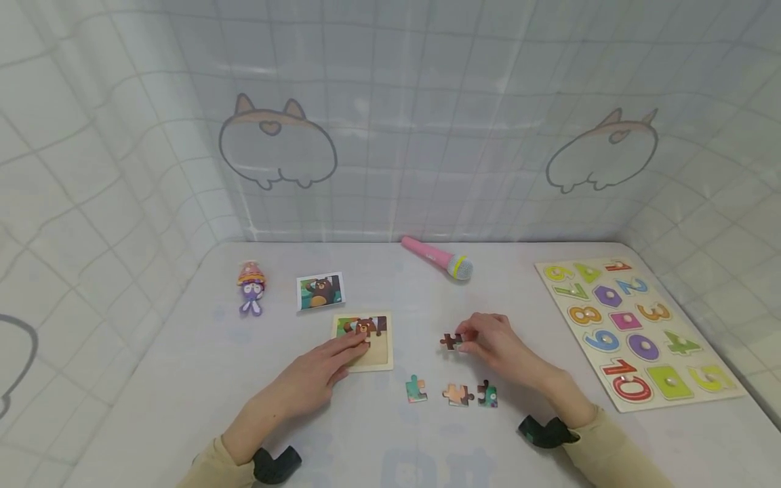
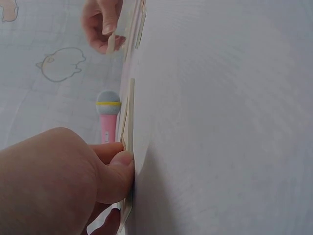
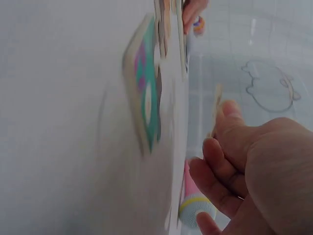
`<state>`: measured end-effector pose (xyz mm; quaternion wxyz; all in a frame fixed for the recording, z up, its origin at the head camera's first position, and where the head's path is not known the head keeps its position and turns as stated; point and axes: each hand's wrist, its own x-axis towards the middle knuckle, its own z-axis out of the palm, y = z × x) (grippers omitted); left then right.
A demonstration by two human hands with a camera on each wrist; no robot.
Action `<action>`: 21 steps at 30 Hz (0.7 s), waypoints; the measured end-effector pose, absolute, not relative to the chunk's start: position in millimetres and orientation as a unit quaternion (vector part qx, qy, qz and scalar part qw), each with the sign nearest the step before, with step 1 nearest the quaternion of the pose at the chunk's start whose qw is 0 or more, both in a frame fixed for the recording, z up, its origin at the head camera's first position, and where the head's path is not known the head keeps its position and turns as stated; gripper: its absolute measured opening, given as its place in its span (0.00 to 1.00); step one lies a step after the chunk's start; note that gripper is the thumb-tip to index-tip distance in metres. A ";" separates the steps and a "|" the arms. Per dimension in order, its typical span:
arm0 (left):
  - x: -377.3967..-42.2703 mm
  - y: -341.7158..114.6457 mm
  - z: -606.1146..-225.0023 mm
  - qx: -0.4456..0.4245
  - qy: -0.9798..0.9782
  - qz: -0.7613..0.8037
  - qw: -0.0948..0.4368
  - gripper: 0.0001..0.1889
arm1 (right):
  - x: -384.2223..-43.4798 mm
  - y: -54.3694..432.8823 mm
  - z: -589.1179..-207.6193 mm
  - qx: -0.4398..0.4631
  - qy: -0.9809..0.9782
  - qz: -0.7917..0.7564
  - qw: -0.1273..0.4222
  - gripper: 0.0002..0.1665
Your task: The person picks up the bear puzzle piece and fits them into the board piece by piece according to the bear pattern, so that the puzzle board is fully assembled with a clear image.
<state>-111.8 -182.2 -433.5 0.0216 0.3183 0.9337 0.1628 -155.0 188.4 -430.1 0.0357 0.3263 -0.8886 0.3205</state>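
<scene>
A square wooden puzzle board (image 1: pixel 381 356) lies at the middle of the table, its upper part filled with bear-picture pieces. My left hand (image 1: pixel 320 373) holds the board at its lower left, fingers over the top and the thumb (image 2: pixel 122 164) against its edge. To the right, my right hand (image 1: pixel 497 346) pinches a dark brown puzzle piece (image 1: pixel 451 341) between thumb and fingertips, raised over the table. Loose pieces lie nearer me: a green one (image 1: pixel 416 389), a tan-and-brown one (image 1: pixel 457 394) and a dark green one (image 1: pixel 487 394).
A bear picture card (image 1: pixel 321 291) lies behind the board, with a small purple doll (image 1: pixel 251 289) to its left. A pink toy microphone (image 1: pixel 436 256) rests near the back edge. At the right lies a number-and-shape board (image 1: pixel 637 332). Patterned curtains surround the table.
</scene>
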 end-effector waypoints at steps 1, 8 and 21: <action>-111.8 -182.3 -433.3 0.320 0.933 0.163 0.019 0.28 | -154.8 183.3 -429.3 0.326 -0.890 0.318 0.037 0.13; -110.8 -183.3 -432.5 0.326 0.931 0.161 0.014 0.27 | -157.4 145.6 -428.3 0.335 -0.895 0.292 0.050 0.13; -112.2 -182.6 -433.6 0.323 0.932 0.164 0.025 0.27 | -161.2 88.1 -425.0 0.352 -0.892 0.280 0.041 0.13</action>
